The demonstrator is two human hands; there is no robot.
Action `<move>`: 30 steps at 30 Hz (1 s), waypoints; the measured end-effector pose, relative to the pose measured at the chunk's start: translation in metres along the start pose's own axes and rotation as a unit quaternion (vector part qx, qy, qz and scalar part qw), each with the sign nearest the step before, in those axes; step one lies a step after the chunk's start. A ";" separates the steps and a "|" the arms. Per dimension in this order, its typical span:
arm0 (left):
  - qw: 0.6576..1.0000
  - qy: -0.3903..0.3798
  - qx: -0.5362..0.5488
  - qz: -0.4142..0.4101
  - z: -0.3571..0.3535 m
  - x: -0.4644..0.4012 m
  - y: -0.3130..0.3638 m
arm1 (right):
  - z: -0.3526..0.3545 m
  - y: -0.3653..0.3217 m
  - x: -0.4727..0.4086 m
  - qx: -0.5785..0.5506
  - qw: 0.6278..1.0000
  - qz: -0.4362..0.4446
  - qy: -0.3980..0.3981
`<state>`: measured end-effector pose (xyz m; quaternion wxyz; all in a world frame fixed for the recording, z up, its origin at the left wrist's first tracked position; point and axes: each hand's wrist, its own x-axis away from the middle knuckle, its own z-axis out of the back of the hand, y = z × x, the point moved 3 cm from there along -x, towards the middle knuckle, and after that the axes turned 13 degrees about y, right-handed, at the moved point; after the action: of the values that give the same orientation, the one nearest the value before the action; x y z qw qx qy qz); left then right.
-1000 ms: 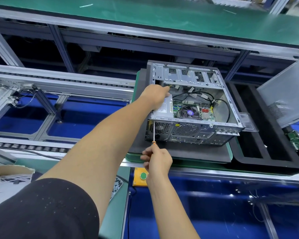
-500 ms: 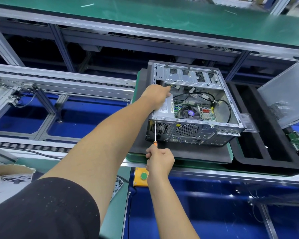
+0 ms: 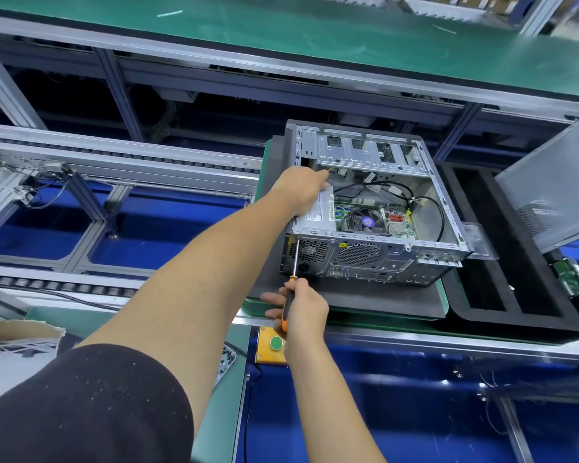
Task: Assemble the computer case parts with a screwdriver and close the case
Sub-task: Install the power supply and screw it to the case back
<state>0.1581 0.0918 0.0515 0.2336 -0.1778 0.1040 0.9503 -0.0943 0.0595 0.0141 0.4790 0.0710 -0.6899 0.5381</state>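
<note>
The left hand [image 3: 301,190] rests on the computer case [image 3: 375,212], its fingers hidden, grip unclear; the right hand [image 3: 303,309] clasps the screwdriver [image 3: 290,295], whose tip is indistinct.

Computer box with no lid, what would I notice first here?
The open computer case sits in the middle on a dark mat, its fan and wires showing. The left hand rests on its near-left corner, while the right hand holds an orange-handled screwdriver against its back panel.
</note>
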 end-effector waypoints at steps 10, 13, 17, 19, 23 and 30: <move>1.000 -0.008 -0.008 0.001 0.003 0.001 0.002 | 0.010 -0.004 -0.007 0.216 0.889 0.348 0.205; 1.000 -0.015 -0.006 0.002 0.004 0.002 0.002 | 0.003 0.003 -0.014 -0.017 0.993 0.113 0.017; 1.000 -0.014 -0.006 -0.001 0.003 0.001 0.003 | 0.002 0.000 -0.009 -0.228 0.944 -0.156 -0.182; 1.000 -0.010 -0.005 0.000 0.001 0.001 0.002 | 0.006 -0.003 -0.011 -0.183 0.961 -0.136 -0.156; 1.000 0.000 -0.003 0.009 -0.001 -0.001 0.000 | 0.009 -0.008 -0.005 0.024 0.993 0.115 0.033; 1.000 0.012 -0.007 0.010 -0.002 -0.001 0.000 | 0.003 -0.012 -0.004 0.391 0.791 0.435 0.178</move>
<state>0.1597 0.0912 0.0496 0.2217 -0.1895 0.1015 0.9511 -0.0865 0.0505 0.0195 0.2399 -0.1525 -0.2808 0.9167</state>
